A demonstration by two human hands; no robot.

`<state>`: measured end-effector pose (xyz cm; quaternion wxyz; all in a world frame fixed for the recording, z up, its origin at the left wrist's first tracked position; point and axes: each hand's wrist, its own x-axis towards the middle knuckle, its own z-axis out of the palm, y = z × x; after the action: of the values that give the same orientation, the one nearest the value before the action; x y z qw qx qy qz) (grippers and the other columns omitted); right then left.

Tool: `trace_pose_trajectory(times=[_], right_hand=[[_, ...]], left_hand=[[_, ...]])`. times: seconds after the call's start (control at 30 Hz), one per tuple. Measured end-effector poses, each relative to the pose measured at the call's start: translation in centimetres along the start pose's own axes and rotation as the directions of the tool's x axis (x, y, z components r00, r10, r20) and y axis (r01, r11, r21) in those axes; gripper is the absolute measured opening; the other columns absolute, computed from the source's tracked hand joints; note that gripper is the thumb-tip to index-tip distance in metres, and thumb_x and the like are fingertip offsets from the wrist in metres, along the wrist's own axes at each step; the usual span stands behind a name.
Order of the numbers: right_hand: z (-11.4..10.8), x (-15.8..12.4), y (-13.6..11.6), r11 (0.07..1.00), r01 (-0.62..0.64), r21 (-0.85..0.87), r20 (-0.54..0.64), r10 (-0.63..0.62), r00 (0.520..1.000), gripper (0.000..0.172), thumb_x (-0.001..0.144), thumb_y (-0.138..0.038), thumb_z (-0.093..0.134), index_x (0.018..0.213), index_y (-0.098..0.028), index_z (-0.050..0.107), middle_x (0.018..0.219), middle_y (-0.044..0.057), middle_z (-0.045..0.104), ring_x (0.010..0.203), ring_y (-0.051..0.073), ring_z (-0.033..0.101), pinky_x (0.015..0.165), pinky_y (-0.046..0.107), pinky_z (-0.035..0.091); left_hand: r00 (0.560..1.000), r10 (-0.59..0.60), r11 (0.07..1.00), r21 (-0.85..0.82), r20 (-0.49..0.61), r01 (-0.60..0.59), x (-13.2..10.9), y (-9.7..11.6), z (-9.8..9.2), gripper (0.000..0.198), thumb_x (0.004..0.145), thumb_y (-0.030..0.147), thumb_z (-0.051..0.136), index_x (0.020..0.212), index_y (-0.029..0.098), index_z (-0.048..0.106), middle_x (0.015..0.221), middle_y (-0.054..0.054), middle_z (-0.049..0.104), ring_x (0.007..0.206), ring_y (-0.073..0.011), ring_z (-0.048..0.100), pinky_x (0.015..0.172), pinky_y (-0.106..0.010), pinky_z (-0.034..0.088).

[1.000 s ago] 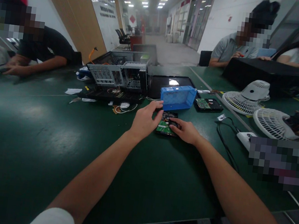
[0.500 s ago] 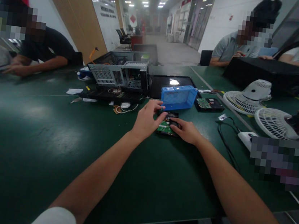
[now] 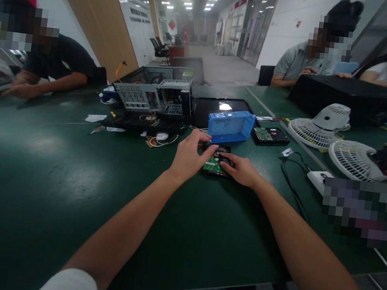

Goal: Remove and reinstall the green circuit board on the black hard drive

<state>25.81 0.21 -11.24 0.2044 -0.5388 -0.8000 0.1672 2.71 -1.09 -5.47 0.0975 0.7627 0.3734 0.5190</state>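
Observation:
A hard drive (image 3: pixel 216 167) with a green circuit board lies on the green table in front of me. My right hand (image 3: pixel 241 170) holds its right side, thumb and fingertips resting on it. Over the drive's left edge is my left hand (image 3: pixel 192 154), fingers curled towards the thumb. A small dark thing shows between those fingertips, too small to name. Just behind the drive stands a blue plastic bin (image 3: pixel 231 126), tipped on its side with its opening facing me. Part of the drive is hidden under my fingers.
An opened computer case (image 3: pixel 153 95) stands behind to the left, a flat black panel (image 3: pixel 219 108) beside it. Another hard drive (image 3: pixel 271 135) lies right of the bin. White fan parts (image 3: pixel 354 157), a power strip (image 3: pixel 318 179) and a black cable (image 3: pixel 292 185) lie right. Several people sit around.
My left fingers have shifted very slightly over the drive, and the small dark thing shows more at their tips. The right hand stays on the drive.

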Motion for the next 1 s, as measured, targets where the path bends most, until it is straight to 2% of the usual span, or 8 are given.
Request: trace_pose_trajectory(times=[0.17,0.37,0.53,0.6,0.7,1.0], right_hand=[[0.0,0.0,0.1,1.0,0.008,-0.002,0.001,-0.008,1.0,0.052,0.099,-0.05,0.051,0.144,-0.024,0.058,0.083,0.004,0.07,0.072,0.018,0.063,0.071,0.029,0.045],[0.1,0.1,0.1,1.0,0.01,-0.026,0.002,-0.01,1.0,0.052,0.099,-0.05,0.05,0.145,-0.025,0.057,0.082,0.003,0.07,0.07,0.017,0.063,0.069,0.028,0.044],[0.0,0.1,0.0,1.0,0.004,-0.03,0.009,-0.004,1.0,0.053,0.099,-0.05,0.051,0.145,-0.025,0.057,0.084,0.004,0.072,0.073,0.018,0.064,0.071,0.029,0.045],[0.0,0.1,0.0,1.0,0.007,-0.027,0.009,-0.007,1.0,0.053,0.099,-0.05,0.051,0.145,-0.025,0.057,0.085,0.004,0.072,0.073,0.018,0.064,0.072,0.029,0.045],[0.1,0.1,0.1,1.0,0.015,-0.025,0.006,-0.014,1.0,0.052,0.099,-0.049,0.051,0.145,-0.025,0.057,0.083,0.004,0.071,0.072,0.018,0.064,0.071,0.029,0.045],[0.0,0.0,0.0,1.0,0.009,-0.021,0.001,-0.009,1.0,0.052,0.1,-0.049,0.051,0.145,-0.025,0.057,0.079,0.003,0.069,0.069,0.017,0.062,0.068,0.027,0.043]], left_hand=[[0.998,0.062,0.994,0.095,0.01,-0.062,0.2,-0.2,-0.3,0.012,0.095,0.023,0.062,0.106,0.021,0.058,0.109,-0.006,0.065,0.103,-0.0194,0.064,0.085,-0.035,0.059],[0.994,0.109,0.98,0.164,0.013,-0.11,0.4,-0.1,-0.7,0.017,0.095,0.019,0.059,0.113,0.021,0.062,0.113,-0.008,0.062,0.108,-0.0207,0.061,0.089,-0.036,0.055],[0.993,0.116,0.98,0.167,-0.033,-0.109,0.4,-0.1,-0.7,0.014,0.093,0.028,0.068,0.104,0.02,0.065,0.104,-0.005,0.063,0.095,-0.0179,0.062,0.078,-0.03,0.055],[0.992,0.116,0.98,0.171,-0.057,-0.105,0.4,-0.1,-0.7,0.012,0.092,0.027,0.069,0.102,0.021,0.066,0.103,-0.005,0.062,0.094,-0.0177,0.063,0.077,-0.03,0.055],[0.992,0.115,0.976,0.189,-0.047,-0.104,0.4,-0.1,-0.8,0.011,0.095,0.023,0.065,0.105,0.022,0.067,0.106,-0.006,0.063,0.099,-0.0189,0.063,0.084,-0.033,0.056],[0.991,0.124,0.973,0.189,0.047,-0.131,0.7,-0.4,-1.1,0.023,0.099,0.014,0.051,0.116,0.02,0.065,0.118,-0.007,0.07,0.114,-0.0207,0.065,0.102,-0.039,0.052]])
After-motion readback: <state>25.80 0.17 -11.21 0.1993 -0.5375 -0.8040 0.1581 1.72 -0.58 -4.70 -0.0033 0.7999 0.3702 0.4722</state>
